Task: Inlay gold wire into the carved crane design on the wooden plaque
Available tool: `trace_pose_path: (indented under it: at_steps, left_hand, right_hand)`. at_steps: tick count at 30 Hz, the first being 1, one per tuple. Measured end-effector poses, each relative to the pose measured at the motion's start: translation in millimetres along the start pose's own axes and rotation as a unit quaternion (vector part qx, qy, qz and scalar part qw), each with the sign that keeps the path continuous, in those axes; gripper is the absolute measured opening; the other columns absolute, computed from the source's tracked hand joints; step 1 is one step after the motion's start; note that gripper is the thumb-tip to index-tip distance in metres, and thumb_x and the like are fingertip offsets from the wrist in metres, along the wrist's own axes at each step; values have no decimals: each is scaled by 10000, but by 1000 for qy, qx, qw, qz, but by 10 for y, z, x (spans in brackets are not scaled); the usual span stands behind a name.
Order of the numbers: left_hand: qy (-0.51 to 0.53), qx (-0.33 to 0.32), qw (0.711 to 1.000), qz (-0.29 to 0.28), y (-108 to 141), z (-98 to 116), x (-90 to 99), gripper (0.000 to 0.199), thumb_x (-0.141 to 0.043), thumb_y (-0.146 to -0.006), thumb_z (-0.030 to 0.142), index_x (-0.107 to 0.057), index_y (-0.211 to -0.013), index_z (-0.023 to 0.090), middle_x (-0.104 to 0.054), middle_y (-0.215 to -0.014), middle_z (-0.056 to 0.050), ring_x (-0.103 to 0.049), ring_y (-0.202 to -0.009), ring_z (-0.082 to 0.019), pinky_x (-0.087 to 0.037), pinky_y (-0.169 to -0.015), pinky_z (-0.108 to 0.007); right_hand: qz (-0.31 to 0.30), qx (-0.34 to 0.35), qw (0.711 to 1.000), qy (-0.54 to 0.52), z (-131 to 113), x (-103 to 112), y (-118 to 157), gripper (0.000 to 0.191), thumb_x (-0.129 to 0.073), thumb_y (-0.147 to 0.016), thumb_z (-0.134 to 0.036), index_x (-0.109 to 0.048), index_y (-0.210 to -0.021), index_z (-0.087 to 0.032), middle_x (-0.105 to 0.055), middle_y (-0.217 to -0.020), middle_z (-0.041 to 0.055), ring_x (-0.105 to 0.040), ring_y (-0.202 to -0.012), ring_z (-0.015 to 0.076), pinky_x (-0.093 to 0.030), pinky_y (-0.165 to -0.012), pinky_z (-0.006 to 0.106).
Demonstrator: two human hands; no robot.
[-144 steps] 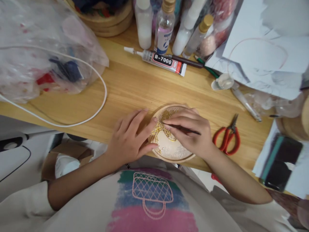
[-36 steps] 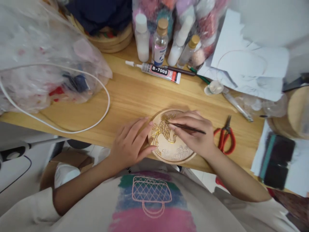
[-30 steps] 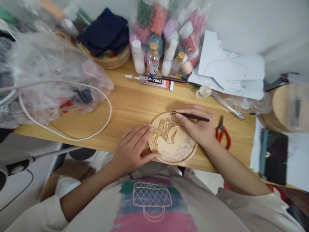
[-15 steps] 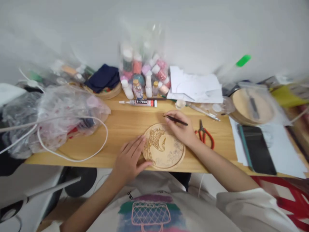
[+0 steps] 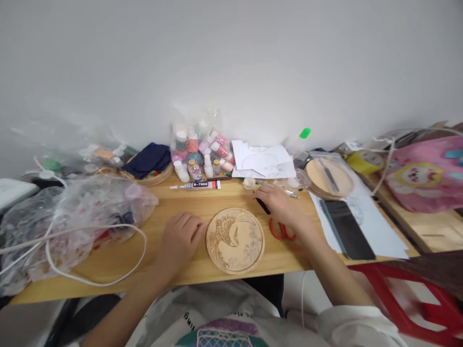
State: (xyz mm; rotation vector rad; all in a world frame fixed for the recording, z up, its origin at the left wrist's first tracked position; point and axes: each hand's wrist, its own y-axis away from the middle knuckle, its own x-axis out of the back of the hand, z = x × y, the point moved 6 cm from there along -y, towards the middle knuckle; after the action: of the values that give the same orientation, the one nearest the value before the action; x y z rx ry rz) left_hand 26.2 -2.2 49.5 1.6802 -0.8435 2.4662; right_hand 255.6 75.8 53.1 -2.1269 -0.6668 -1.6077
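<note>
A round wooden disc carved with a bird and wave pattern lies flat near the table's front edge. My left hand rests on the table just left of it, fingers loosely bent and holding nothing. Beyond the disc's upper right, my right hand has its fingers closed around a slim black pen-like tool. Its tip is hard to make out. The red handles of a pair of pliers show beneath my right wrist, their jaws hidden by the hand.
A B-7000 glue tube lies behind the disc, before bagged glitter jars. Crumpled plastic bags and a white cable cover the left side. White papers, a wooden hoop and a phone are rightward.
My left hand has come off the disc and moved to its left. My right hand has shifted up and right off the disc with the black tool. The view has tilted upward and turned right.
</note>
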Motion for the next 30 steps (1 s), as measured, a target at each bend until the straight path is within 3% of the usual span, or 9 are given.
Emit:
trace_pose_path:
  at_steps: [8, 12, 15, 19, 25, 27, 30]
  left_hand:
    - [84, 12, 996, -36, -467, -86, -178, 304, -400, -948, 339, -513, -701, 204, -596, -700, -29, -560, -701, -191, -416, -659, -320]
    - [136, 19, 988, -66, -573, -83, -298, 331, -396, -947, 403, -548, -729, 205, -633, -736, -32, -589, -721, -189, -449, -673, -319]
    - [169, 20, 982, -83, -632, -89, -358, 349, -382, -949, 420, -571, -752, 203, -661, -767, -37, -613, -744, -188, -474, -696, -319]
    - [192, 19, 977, -91, -677, -82, -380, 304, -420, -927, 388, -576, -746, 201, -659, -749, -33, -613, -730, -186, -481, -696, -318]
    - [187, 8, 979, -74, -641, -91, -300, 215, -447, -911, 286, -596, -786, 195, -677, -788, -36, -639, -758, -179, -504, -706, -309]
    - [180, 1, 982, -60, -631, -111, -283, 211, -452, -910, 266, -600, -776, 195, -676, -765, -30, -644, -734, -172, -512, -685, -299]
    - [168, -22, 985, -23, -628, -111, -234, 225, -451, -914, 251, -602, -757, 194, -673, -727, -20, -645, -690, -161, -520, -641, -283]
  right_hand:
    - [-29, -72, 994, 73, -4, -220, 270, 304, -453, -909, -40, -686, -1082, -131, -666, -1103, 159, -634, -1013, 239, -463, -888, 375]
    - [-45, -80, 993, 77, 31, -155, 266, 288, -514, -887, -46, -720, -1034, -184, -688, -1084, 109, -648, -990, 208, -462, -865, 325]
    - [-32, -115, 989, 82, 72, 60, 130, 238, -506, -921, -124, -731, -977, -174, -708, -1021, 105, -655, -971, 219, -460, -824, 316]
    - [10, -193, 978, 83, 98, 249, -220, 315, -440, -984, -316, -696, -1096, -171, -709, -1080, 125, -658, -1025, 244, -480, -809, 333]
    - [20, -261, 961, 92, 122, 60, -677, 287, -561, -941, -381, -646, -1086, -149, -674, -1095, 88, -653, -992, 195, -543, -865, 381]
    - [34, -270, 957, 99, 132, 33, -721, 279, -580, -934, -375, -625, -1093, -151, -659, -1088, 66, -650, -943, 163, -558, -842, 370]
    - [90, -241, 960, 115, 54, 108, -654, 198, -528, -954, -258, -669, -944, -120, -685, -958, 109, -641, -872, 181, -522, -770, 339]
